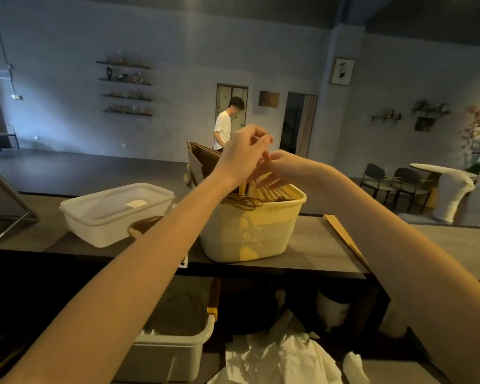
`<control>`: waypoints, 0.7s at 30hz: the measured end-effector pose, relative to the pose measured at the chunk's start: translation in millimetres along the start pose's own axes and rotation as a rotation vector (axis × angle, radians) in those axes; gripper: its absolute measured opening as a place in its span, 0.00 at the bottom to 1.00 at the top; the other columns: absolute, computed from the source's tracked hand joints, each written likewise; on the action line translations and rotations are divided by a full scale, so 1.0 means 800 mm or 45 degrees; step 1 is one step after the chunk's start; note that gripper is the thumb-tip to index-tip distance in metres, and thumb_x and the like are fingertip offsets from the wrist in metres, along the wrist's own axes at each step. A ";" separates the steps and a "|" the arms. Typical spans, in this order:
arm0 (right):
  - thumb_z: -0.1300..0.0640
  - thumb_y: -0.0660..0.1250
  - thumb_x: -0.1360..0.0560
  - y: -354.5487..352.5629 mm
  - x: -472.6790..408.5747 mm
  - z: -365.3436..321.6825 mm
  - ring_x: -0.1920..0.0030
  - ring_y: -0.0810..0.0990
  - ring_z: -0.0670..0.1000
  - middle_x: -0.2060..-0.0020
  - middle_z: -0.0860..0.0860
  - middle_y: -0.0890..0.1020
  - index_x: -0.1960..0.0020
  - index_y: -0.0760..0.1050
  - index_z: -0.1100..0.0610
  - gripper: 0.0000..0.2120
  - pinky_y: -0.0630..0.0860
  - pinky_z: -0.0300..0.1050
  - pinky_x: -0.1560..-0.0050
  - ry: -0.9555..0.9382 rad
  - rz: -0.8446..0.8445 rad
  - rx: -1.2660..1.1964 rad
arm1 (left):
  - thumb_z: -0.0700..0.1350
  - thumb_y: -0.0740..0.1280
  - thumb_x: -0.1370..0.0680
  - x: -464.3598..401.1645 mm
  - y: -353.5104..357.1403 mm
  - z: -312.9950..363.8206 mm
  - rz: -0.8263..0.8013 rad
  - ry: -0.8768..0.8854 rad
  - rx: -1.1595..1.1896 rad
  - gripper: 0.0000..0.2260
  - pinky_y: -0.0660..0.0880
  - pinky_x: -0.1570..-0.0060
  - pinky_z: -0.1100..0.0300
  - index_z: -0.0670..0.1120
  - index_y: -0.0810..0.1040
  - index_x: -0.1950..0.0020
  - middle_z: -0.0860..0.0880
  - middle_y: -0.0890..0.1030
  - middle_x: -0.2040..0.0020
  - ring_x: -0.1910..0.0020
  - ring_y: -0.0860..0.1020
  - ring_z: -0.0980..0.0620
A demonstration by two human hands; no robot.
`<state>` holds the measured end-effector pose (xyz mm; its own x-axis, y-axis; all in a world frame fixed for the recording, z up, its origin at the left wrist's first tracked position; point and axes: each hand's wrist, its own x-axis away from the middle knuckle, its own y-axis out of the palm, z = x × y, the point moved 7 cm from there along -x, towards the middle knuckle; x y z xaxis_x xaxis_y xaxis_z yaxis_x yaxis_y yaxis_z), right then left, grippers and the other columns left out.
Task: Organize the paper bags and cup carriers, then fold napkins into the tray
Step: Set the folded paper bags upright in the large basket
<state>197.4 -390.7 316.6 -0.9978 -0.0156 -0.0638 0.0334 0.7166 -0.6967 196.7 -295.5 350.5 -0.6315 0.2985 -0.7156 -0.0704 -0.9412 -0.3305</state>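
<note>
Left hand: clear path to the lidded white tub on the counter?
Probably yes. The left hand is up over the open bin of paper bags; the lidded tub sits beside it, lid unobstructed.

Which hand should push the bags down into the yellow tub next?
Probably the right hand: its fingers already lie on the paper bags in the tub. The left hand hovers higher.

1. Both bare arms reached forward and up, forearms converging toward the middle.
2. The left hand (241, 153) was raised higher, wrist bent, fingers curled with the tips pinched together.
3. The right hand (279, 169) sat just below and touching it, fingers pointing down and left.
</note>
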 end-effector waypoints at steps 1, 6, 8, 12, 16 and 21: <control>0.56 0.60 0.20 -0.012 0.008 0.009 0.46 0.79 0.53 0.45 0.55 0.80 0.41 0.74 0.59 0.11 0.75 0.50 0.40 0.003 0.048 -0.005 | 0.43 0.58 0.19 0.001 0.016 0.007 -0.040 -0.016 0.057 0.09 0.75 0.64 0.72 0.41 0.75 0.45 0.47 0.77 0.57 0.63 0.77 0.57; 0.54 0.57 0.19 -0.071 0.062 0.067 0.52 0.78 0.50 0.53 0.52 0.81 0.42 0.75 0.59 0.13 0.76 0.44 0.48 0.039 0.331 0.014 | 0.43 0.55 0.18 0.015 0.095 0.024 -0.175 -0.131 0.268 0.10 0.75 0.61 0.67 0.41 0.74 0.48 0.47 0.76 0.60 0.61 0.76 0.54; 0.56 0.58 0.19 -0.095 0.081 0.100 0.57 0.78 0.47 0.59 0.48 0.80 0.44 0.76 0.58 0.11 0.75 0.38 0.56 0.089 0.455 0.031 | 0.43 0.55 0.18 0.023 0.130 0.024 -0.268 -0.207 0.333 0.10 0.73 0.65 0.69 0.40 0.74 0.47 0.49 0.75 0.63 0.64 0.75 0.56; 0.59 0.56 0.20 -0.136 0.116 0.180 0.59 0.77 0.46 0.57 0.49 0.80 0.45 0.77 0.57 0.11 0.73 0.37 0.61 0.290 0.597 0.054 | 0.43 0.56 0.18 0.040 0.203 0.011 -0.414 -0.380 0.371 0.11 0.72 0.63 0.64 0.39 0.75 0.45 0.49 0.76 0.63 0.63 0.74 0.55; 0.57 0.56 0.20 -0.163 0.149 0.255 0.53 0.76 0.50 0.51 0.52 0.80 0.42 0.76 0.58 0.13 0.72 0.42 0.54 0.473 0.699 0.155 | 0.44 0.56 0.19 0.057 0.268 -0.013 -0.543 -0.569 0.363 0.11 0.73 0.62 0.64 0.41 0.75 0.43 0.50 0.76 0.60 0.62 0.74 0.55; 0.57 0.56 0.20 -0.183 0.178 0.334 0.49 0.76 0.55 0.44 0.59 0.79 0.39 0.75 0.62 0.15 0.72 0.49 0.48 0.713 0.781 0.298 | 0.44 0.56 0.18 0.076 0.333 -0.040 -0.637 -0.781 0.356 0.11 0.72 0.62 0.65 0.41 0.73 0.41 0.46 0.75 0.55 0.61 0.73 0.55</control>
<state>65.3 -683.8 218.3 -0.6783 0.7175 -0.1585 0.5250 0.3223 -0.7877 164.2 -523.1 199.4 -0.7773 0.6281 -0.0372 -0.5915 -0.7496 -0.2972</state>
